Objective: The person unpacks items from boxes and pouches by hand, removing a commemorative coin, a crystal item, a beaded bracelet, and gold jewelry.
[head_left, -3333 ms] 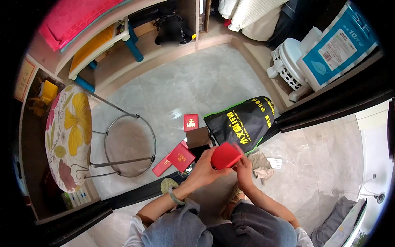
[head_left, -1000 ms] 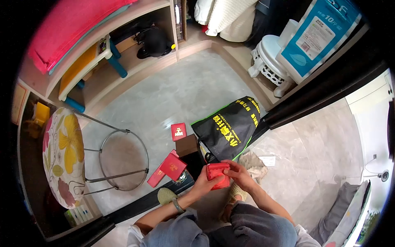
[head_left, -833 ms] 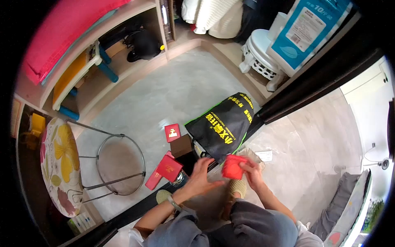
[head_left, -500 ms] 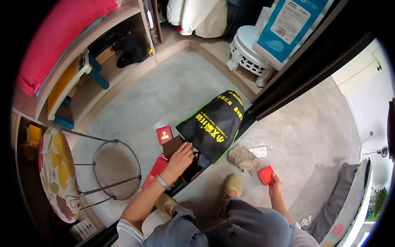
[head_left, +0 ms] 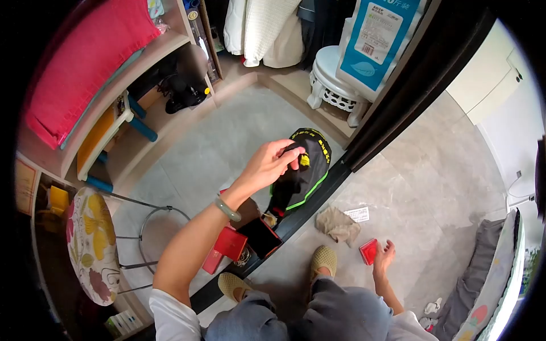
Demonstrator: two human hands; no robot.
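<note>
My left hand (head_left: pixel 272 165), with a bangle on its wrist, pinches the rim of the black fabric bag (head_left: pixel 304 184) and holds it up. The bag has yellow lettering and a green edge; its mouth faces me and shows a dark inside. Below it, a red box (head_left: pixel 230 243) and an open box with a dark inside (head_left: pixel 261 237) sit by the dark floor track. My right hand (head_left: pixel 384 257) is open, fingers apart, just beside a small red box (head_left: pixel 368 252) on the floor. Whether the hand still touches that box, I cannot tell.
A crumpled beige cloth (head_left: pixel 338 225) and a white printed card (head_left: pixel 357 214) lie on the floor near my feet. A round floral stool (head_left: pixel 91 247) stands left. Shelves with a pink cloth (head_left: pixel 91 68), and a white stool (head_left: pixel 333 77) beside a blue-and-white sack (head_left: pixel 372 42), line the back.
My left hand has moved from the boxes up to the bag and lifted its rim, folding the bag back. My right hand has let go of the small red box and spread its fingers.
</note>
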